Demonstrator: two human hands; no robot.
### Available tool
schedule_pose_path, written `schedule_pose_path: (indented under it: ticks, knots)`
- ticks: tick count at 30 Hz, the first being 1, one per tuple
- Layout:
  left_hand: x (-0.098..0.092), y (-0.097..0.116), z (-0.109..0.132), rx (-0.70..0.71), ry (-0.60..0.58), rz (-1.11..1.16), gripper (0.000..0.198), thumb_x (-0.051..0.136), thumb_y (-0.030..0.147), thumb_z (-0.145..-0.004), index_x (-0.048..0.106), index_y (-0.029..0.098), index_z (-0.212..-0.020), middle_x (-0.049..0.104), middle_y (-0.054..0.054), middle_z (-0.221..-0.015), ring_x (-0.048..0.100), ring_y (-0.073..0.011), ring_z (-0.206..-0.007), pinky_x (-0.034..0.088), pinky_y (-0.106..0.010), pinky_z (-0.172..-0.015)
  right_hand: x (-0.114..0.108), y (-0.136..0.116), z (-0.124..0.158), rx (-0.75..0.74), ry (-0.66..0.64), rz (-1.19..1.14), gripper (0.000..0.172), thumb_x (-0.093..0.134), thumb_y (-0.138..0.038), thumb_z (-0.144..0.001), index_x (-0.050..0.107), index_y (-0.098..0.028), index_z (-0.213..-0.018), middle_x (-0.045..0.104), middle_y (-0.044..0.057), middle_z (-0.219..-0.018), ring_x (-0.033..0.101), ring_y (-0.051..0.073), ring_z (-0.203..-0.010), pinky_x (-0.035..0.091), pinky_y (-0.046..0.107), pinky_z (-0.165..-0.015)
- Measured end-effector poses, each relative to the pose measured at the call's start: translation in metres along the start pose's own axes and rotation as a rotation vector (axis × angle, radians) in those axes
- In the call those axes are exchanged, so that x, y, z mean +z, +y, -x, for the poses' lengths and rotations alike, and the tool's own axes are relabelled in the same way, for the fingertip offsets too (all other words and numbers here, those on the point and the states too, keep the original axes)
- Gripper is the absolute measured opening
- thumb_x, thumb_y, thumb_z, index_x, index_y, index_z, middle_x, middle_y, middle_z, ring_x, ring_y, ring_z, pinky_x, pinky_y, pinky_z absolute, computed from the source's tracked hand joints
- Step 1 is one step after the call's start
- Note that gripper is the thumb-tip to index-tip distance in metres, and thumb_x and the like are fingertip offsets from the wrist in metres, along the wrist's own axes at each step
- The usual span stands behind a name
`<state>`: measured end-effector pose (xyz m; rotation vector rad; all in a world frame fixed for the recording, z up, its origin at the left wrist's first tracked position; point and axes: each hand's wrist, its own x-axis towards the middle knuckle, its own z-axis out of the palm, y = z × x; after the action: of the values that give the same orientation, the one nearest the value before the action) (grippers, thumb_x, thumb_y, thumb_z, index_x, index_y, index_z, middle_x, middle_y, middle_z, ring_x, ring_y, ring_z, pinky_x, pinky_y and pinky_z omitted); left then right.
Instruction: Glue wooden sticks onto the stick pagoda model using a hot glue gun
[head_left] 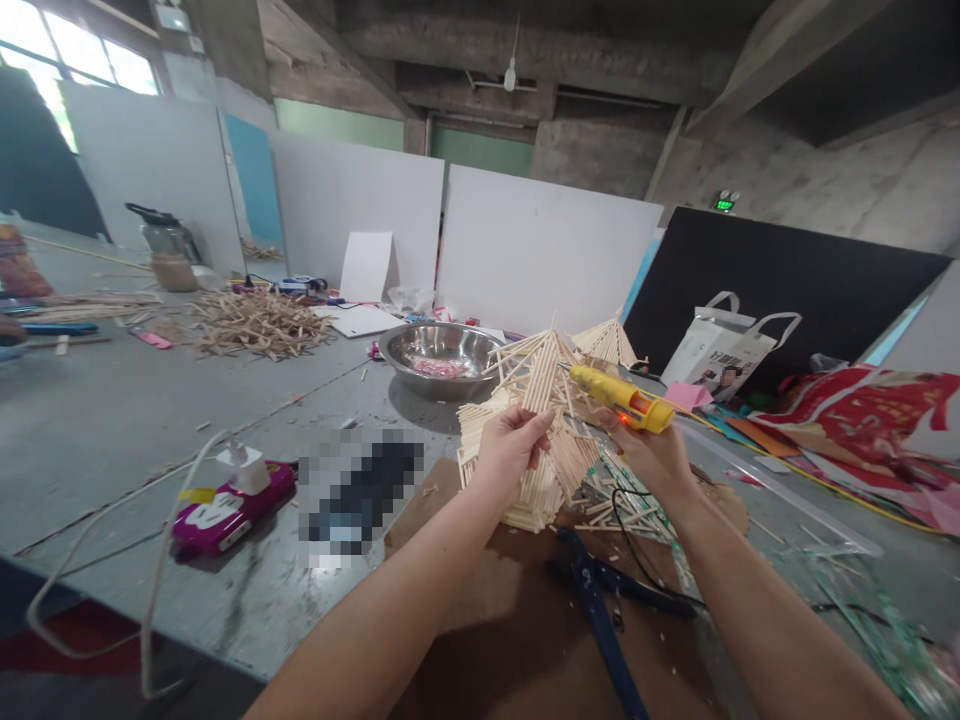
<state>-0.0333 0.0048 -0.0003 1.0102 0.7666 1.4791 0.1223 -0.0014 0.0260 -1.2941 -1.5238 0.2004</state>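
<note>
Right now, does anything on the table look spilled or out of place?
Yes: just right of the stick model, loose sticks lie crisscrossed, like a small spill. They look odd against the model's neat rows.

nothing can be read for certain: dark characters are borne by the white bag [709, 345], and green marks are shown on the lit sign [724, 206], both too small or blurred.
</note>
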Motion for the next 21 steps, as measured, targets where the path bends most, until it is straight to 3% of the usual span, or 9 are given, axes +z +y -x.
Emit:
schedule_pose_path:
  ticks: [21]
  knots:
    - [0.0,0.0013,-0.0002,-0.024,0.002,0.001,0.033,0.068,0.039,-0.055,0.046,0.015,-0.052,0.046,0.004,-0.039,0.032,-0.0018,-0.03,0.019,-0.016,-0.031,0.0,0.0026,0.0001,-0.032,0.009,-0.049,0.03,0.061,-0.043,-0.061,0.052,-0.017,-0.049,0.044,-0.002,-0.038,0.043,0.01,-0.039,0.032,0.022,-0.035]
